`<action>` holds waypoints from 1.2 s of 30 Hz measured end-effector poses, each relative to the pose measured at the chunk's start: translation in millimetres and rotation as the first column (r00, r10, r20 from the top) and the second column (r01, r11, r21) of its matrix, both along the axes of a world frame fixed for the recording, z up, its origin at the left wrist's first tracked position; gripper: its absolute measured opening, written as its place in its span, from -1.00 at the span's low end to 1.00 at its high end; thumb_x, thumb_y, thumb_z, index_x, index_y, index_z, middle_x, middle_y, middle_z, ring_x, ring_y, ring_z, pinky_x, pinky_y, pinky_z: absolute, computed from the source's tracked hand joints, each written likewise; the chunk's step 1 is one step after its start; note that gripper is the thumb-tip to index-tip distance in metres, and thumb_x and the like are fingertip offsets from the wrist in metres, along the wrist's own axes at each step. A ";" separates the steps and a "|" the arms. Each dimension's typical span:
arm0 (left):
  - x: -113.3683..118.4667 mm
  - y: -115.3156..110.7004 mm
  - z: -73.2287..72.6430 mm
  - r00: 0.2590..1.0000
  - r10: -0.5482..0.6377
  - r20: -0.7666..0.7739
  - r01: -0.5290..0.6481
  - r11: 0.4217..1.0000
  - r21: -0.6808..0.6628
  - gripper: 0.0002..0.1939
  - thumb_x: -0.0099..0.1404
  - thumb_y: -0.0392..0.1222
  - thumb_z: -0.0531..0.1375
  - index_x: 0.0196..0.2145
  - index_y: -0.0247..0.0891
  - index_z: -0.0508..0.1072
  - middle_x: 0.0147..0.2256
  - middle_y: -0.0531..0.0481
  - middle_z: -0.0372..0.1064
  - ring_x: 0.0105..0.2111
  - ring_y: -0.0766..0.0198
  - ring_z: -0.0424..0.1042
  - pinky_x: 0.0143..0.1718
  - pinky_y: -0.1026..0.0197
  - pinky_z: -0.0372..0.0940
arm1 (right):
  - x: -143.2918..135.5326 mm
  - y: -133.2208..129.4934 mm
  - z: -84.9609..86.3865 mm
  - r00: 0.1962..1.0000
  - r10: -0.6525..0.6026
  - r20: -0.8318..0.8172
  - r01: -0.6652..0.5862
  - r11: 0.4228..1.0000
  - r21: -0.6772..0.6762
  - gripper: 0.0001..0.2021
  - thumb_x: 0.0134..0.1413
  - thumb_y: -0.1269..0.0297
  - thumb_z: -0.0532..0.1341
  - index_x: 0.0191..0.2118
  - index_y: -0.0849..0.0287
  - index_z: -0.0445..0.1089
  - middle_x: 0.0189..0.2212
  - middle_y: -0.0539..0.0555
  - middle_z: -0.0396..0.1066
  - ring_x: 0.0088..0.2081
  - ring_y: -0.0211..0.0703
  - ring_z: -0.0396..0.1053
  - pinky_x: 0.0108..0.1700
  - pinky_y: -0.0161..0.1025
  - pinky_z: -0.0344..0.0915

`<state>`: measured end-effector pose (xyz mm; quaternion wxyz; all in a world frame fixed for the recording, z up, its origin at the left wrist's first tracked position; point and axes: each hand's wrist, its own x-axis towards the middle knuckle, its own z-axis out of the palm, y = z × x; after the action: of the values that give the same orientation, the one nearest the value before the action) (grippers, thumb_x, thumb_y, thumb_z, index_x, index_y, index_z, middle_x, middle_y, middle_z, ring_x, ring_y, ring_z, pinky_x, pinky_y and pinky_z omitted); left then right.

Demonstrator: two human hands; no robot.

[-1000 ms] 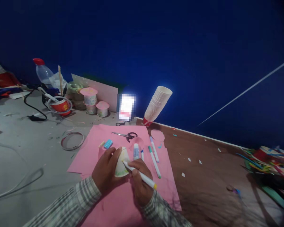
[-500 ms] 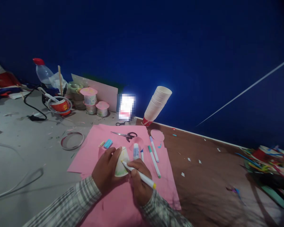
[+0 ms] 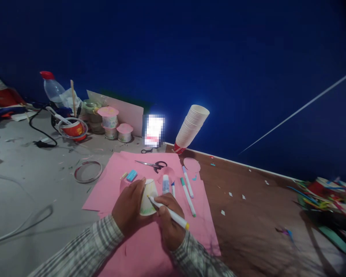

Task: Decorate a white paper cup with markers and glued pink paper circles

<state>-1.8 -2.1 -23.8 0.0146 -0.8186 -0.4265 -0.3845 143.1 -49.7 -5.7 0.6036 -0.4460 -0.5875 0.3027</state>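
Note:
My left hand (image 3: 129,207) is closed around a white paper cup (image 3: 148,202), which has green strokes along its lower edge and faint yellow marks. In my right hand (image 3: 171,221) is a white marker (image 3: 177,219) with a yellow end, its tip on or very near the side of the cup. Both hands are over pink paper sheets (image 3: 150,254). Beyond them on the pink paper are black-handled scissors (image 3: 157,166), a blue eraser (image 3: 132,176) and a glue tube (image 3: 165,184). A green-ended marker (image 3: 188,198) lies to the right.
A tall stack of paper cups (image 3: 192,127) leans near the blue wall. At the left are a tape roll (image 3: 88,172), small pink-topped cups (image 3: 125,132), a red cup (image 3: 75,130) and a plastic bottle (image 3: 53,88). Paper scraps dot the brown surface (image 3: 242,231) at the right.
The fingers of my left hand have shifted slightly on the cup. The cup and the marker in my right hand stay in nearly the same place.

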 end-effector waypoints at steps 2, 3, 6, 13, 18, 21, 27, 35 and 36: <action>0.6 0.2 2.0 1.000 -0.004 0.001 0.004 1.000 0.004 0.02 -0.10 0.22 0.20 0.18 -0.27 -0.18 -0.20 -0.19 0.37 -0.23 -0.05 0.39 -0.30 -0.06 0.39 | -0.5 0.3 0.5 1.000 -0.010 0.006 0.010 1.000 0.010 -0.80 0.07 0.37 0.09 -0.25 0.10 0.45 -0.47 0.02 0.39 -0.43 -0.07 0.38 -0.36 -0.15 0.34; 0.7 0.3 2.9 1.000 -0.003 -0.001 0.003 1.000 0.005 0.02 -0.10 0.22 0.20 0.17 -0.27 -0.17 -0.21 -0.18 0.38 -0.24 -0.04 0.40 -0.32 -0.05 0.39 | -0.4 0.4 0.6 1.000 -0.014 0.007 0.014 1.000 0.011 -0.80 0.07 0.36 0.10 -0.25 0.11 0.45 -0.47 0.02 0.39 -0.43 -0.07 0.38 -0.36 -0.15 0.34; 0.6 0.5 4.9 1.000 0.001 -0.007 -0.001 1.000 0.017 0.02 -0.10 0.23 0.20 0.17 -0.30 -0.16 -0.22 -0.19 0.37 -0.26 -0.04 0.40 -0.35 -0.05 0.39 | 0.8 0.9 0.8 1.000 -0.025 -0.006 0.025 1.000 -0.004 -0.81 0.06 0.36 0.10 -0.27 0.13 0.46 -0.46 0.03 0.39 -0.45 -0.08 0.37 -0.40 -0.18 0.33; -0.3 1.3 4.6 1.000 -0.016 -0.005 0.016 0.999 0.029 0.03 -0.07 0.24 0.18 0.19 -0.29 -0.20 -0.22 -0.17 0.35 -0.26 -0.01 0.39 -0.36 -0.01 0.40 | 1.1 1.4 2.6 1.000 -0.006 0.001 0.006 1.000 -0.013 -0.81 0.08 0.36 0.09 -0.27 0.14 0.45 -0.48 0.02 0.38 -0.44 -0.08 0.38 -0.37 -0.18 0.33; -1.1 1.4 3.8 1.000 -0.029 -0.004 0.029 0.999 0.027 0.07 -0.11 0.27 0.20 0.18 -0.31 -0.18 -0.21 -0.19 0.34 -0.25 -0.01 0.37 -0.33 -0.02 0.40 | 2.5 1.0 4.0 0.999 -0.038 -0.006 0.038 0.999 0.003 -0.81 0.07 0.37 0.09 -0.29 0.15 0.45 -0.47 0.02 0.39 -0.43 -0.09 0.38 -0.39 -0.20 0.33; -0.9 1.5 4.9 0.999 -0.035 0.013 0.035 0.999 0.016 0.07 -0.12 0.30 0.18 0.18 -0.29 -0.18 -0.24 -0.15 0.34 -0.28 0.01 0.37 -0.36 -0.01 0.40 | 3.7 1.0 3.1 0.999 -0.037 -0.016 0.037 0.999 -0.010 -0.81 0.08 0.36 0.07 -0.30 0.15 0.45 -0.47 0.02 0.38 -0.44 -0.09 0.37 -0.41 -0.21 0.33; -1.0 1.0 4.2 0.999 -0.042 0.018 0.042 0.999 0.016 0.05 -0.09 0.25 0.19 0.19 -0.27 -0.21 -0.22 -0.15 0.34 -0.24 0.00 0.36 -0.33 -0.02 0.39 | 3.7 1.0 1.0 0.999 -0.012 -0.042 0.010 0.999 -0.048 -0.80 0.09 0.34 0.07 -0.29 0.14 0.44 -0.49 0.01 0.36 -0.46 -0.09 0.37 -0.42 -0.21 0.32; -1.2 1.0 5.4 0.999 -0.035 0.014 0.035 0.999 0.024 0.04 -0.08 0.32 0.15 0.19 -0.28 -0.19 -0.23 -0.15 0.35 -0.27 0.01 0.36 -0.35 0.00 0.39 | 1.9 0.7 0.8 0.999 -0.019 -0.038 0.018 0.999 -0.028 -0.81 0.08 0.35 0.08 -0.28 0.13 0.45 -0.47 0.02 0.38 -0.43 -0.08 0.38 -0.38 -0.19 0.33; -1.1 1.2 5.1 0.999 -0.032 0.005 0.032 0.999 0.022 0.04 -0.08 0.32 0.14 0.19 -0.28 -0.19 -0.23 -0.15 0.36 -0.27 0.00 0.36 -0.35 0.00 0.39 | 1.7 0.6 0.4 0.999 -0.017 -0.041 0.015 0.999 -0.032 -0.81 0.09 0.34 0.08 -0.28 0.13 0.45 -0.47 0.02 0.38 -0.44 -0.08 0.38 -0.39 -0.19 0.33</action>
<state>-2.8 -0.9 -18.7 0.0160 -0.8240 -0.4093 -0.3915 144.8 -49.1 -5.3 0.6108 -0.4539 -0.5664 0.3163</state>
